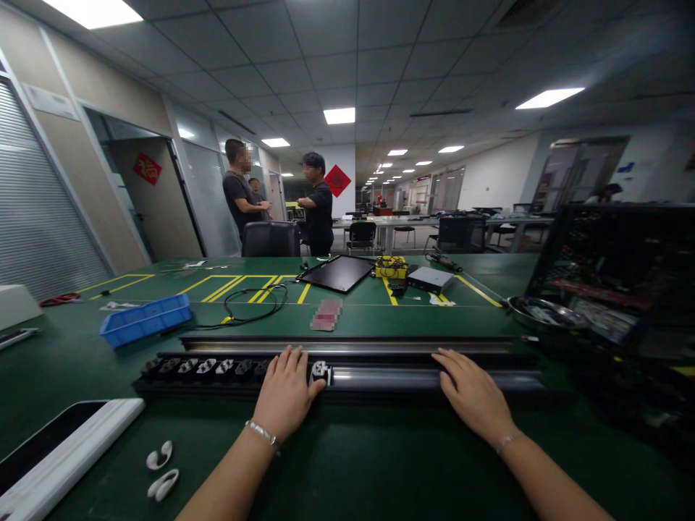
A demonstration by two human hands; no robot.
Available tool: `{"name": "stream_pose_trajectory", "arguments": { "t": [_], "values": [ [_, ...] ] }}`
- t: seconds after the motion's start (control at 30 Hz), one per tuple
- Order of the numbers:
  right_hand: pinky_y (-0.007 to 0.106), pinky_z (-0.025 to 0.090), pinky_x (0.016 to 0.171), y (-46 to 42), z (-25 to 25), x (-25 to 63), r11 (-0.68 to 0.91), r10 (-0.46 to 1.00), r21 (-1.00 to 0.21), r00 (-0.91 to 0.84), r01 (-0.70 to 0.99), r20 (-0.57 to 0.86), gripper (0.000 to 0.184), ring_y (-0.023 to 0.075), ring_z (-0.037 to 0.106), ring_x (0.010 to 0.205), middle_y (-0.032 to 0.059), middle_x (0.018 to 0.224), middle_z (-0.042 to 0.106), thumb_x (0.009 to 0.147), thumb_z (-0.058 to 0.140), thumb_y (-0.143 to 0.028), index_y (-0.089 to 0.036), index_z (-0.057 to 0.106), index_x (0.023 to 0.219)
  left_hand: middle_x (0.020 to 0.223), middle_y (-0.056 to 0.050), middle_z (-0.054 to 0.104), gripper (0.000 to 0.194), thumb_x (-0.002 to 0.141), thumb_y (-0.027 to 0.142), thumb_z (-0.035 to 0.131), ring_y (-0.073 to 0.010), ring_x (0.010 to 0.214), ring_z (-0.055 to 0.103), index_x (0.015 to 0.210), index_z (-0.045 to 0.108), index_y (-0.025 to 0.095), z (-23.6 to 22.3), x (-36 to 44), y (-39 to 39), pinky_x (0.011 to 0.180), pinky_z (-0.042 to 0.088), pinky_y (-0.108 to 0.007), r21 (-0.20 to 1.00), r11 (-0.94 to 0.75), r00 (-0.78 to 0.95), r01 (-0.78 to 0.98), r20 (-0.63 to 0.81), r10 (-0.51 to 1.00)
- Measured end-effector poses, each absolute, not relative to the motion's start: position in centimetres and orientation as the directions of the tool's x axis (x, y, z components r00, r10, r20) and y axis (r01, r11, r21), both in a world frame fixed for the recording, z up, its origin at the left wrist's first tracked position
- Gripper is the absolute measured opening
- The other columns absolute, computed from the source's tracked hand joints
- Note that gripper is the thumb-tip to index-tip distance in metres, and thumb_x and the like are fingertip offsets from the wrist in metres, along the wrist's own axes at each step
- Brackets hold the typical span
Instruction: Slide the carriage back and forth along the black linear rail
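Note:
A long black power track (pixel 380 378) lies across the green table in front of me. Along its left half sit several dark and pale socket modules (pixel 206 367) in a row. My left hand (pixel 286 387) rests flat over this row, fingers together and pointing away. Beside its thumb is a white-faced socket module (pixel 320 370), at the end of the row. My right hand (pixel 474 389) lies on the track's right part with its fingers stretched out and nothing held. Behind runs a second long rail (pixel 352 346), parallel to the track.
On the green table (pixel 228 456) stand a blue bin (pixel 145 318), a coiled black cable (pixel 255 304), a flat black panel (pixel 337 273), a yellow block (pixel 391 266) and a grey box (pixel 430 279). A metal bowl (pixel 546 311) is at right. White earbuds (pixel 163 483) lie near left. People stand beyond.

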State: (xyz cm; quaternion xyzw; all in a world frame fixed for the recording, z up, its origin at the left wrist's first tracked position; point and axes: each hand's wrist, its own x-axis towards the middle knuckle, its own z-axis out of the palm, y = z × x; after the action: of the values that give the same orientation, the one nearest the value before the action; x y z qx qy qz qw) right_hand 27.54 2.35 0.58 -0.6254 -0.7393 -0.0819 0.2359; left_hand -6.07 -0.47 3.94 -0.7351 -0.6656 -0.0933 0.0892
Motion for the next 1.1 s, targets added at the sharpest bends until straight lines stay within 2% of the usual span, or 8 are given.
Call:
{"name": "stream_pose_trajectory", "arguments": {
  "t": [0.07,0.13,0.27,0.5,0.63,0.83,1.1],
  "values": [
    [0.041,0.038,0.102,2.3,0.6,27.5,0.205,0.886,-0.177,-0.106,0.963,0.451,0.042,0.0206,0.047,0.123,0.0036,0.13,0.056,0.085,0.036,-0.029,-0.022,0.06,0.119,0.145,-0.014,0.039,0.059,0.09,0.05,0.035,-0.031,0.138,0.023,0.134,0.044,0.012,3.5,-6.2,-0.4,0.11,0.02,-0.05,-0.026,-0.113,0.116,0.993,0.196,0.974],
    [0.041,0.038,0.102,2.2,0.7,27.4,0.203,0.889,-0.179,-0.105,0.963,0.445,0.042,0.0206,0.047,0.123,0.0035,0.13,0.056,0.085,0.036,-0.028,-0.022,0.06,0.119,0.147,-0.014,0.034,0.063,0.09,0.054,0.032,-0.0304,0.14,0.019,0.137,0.04,0.013,3.1,-6.1,-0.3,0.111,0.015,-0.053,-0.044,-0.143,0.149,0.989,0.163,0.975],
    [0.04,0.039,0.101,2.1,0.9,27.3,0.188,0.898,-0.178,-0.096,0.966,0.43,0.043,0.0205,0.046,0.123,0.0032,0.131,0.055,0.086,0.035,-0.029,-0.022,0.06,0.12,0.149,-0.017,0.027,0.068,0.088,0.058,0.032,-0.0303,0.14,0.018,0.139,0.037,0.012,2.5,-5.6,-0.4,0.112,0.009,-0.056,-0.083,-0.164,0.177,0.983,0.174,0.969],
    [0.04,0.039,0.101,2.1,0.9,27.4,0.179,0.907,-0.171,-0.095,0.969,0.411,0.044,0.0205,0.046,0.124,0.0031,0.131,0.055,0.086,0.034,-0.03,-0.021,0.059,0.121,0.147,-0.02,0.029,0.071,0.085,0.057,0.041,-0.0314,0.139,0.019,0.137,0.04,0.009,2.6,-5.1,-0.6,0.112,0.005,-0.055,-0.103,-0.165,0.183,0.981,0.198,0.963],
    [0.04,0.039,0.101,2.2,0.8,27.4,0.183,0.901,-0.164,-0.098,0.969,0.422,0.043,0.0205,0.046,0.124,0.0034,0.131,0.055,0.086,0.035,-0.029,-0.021,0.06,0.12,0.146,-0.02,0.031,0.072,0.085,0.056,0.042,-0.0307,0.139,0.021,0.136,0.041,0.006,2.5,-4.7,-0.5,0.114,0.008,-0.052,-0.127,-0.168,0.193,0.978,0.214,0.958],
    [0.041,0.039,0.101,2.4,0.5,27.6,0.188,0.891,-0.151,-0.104,0.971,0.442,0.043,0.0211,0.047,0.122,0.0048,0.13,0.056,0.086,0.036,-0.029,-0.02,0.06,0.12,0.146,-0.023,0.029,0.074,0.083,0.051,0.049,-0.0308,0.138,0.023,0.136,0.038,0.0,2.4,-4.3,-0.4,0.114,0.019,-0.046,-0.129,-0.166,0.189,0.978,0.188,0.964],
    [0.04,0.04,0.1,2.3,0.5,27.6,0.191,0.887,-0.148,-0.105,0.97,0.45,0.043,0.0208,0.047,0.122,0.0039,0.13,0.056,0.086,0.035,-0.029,-0.021,0.061,0.119,0.147,-0.022,0.027,0.072,0.081,0.044,0.056,-0.0316,0.138,0.021,0.137,0.037,0.004,2.5,-3.4,-0.7,0.112,0.025,-0.045,-0.064,-0.183,0.191,0.981,0.175,0.966]
  ]
}}
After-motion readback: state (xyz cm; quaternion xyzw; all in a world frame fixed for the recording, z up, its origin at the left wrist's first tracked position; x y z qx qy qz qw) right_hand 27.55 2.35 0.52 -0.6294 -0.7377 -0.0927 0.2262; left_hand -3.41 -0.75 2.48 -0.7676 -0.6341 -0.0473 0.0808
